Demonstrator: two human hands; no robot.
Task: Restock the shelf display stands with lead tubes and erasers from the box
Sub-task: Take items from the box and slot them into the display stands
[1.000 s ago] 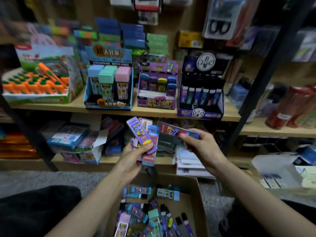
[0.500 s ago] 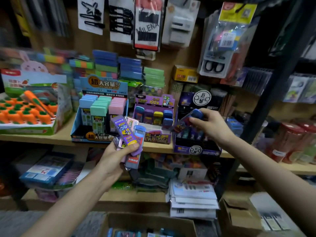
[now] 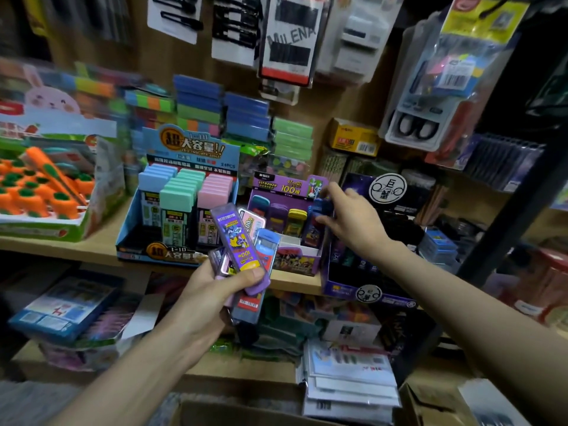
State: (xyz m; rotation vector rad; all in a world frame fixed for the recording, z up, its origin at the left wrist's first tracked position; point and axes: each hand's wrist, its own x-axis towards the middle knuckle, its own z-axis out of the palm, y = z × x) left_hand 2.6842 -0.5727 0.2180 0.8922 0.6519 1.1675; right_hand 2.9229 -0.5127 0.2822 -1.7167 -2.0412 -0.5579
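My left hand (image 3: 215, 290) grips a fan of several flat lead tubes (image 3: 238, 250), purple on top with pink and blue ones behind, held below the shelf edge. My right hand (image 3: 350, 222) pinches one blue-capped lead tube (image 3: 321, 210) upright at the right end of the purple display stand (image 3: 285, 189). That stand's back row holds blue, purple and yellow tubes. The cardboard box (image 3: 233, 415) shows only its top rim at the bottom edge.
A blue stand (image 3: 184, 192) with blue, green and pink capped tubes sits left of the purple one. A dark stand (image 3: 368, 290) is under my right wrist. Carrot erasers (image 3: 40, 195) fill a tray at far left. Hanging packs line the back wall.
My right hand carried the blue-capped tube up from beside my left hand to the purple stand's right end. The view tilted up, so the box dropped almost out of sight.
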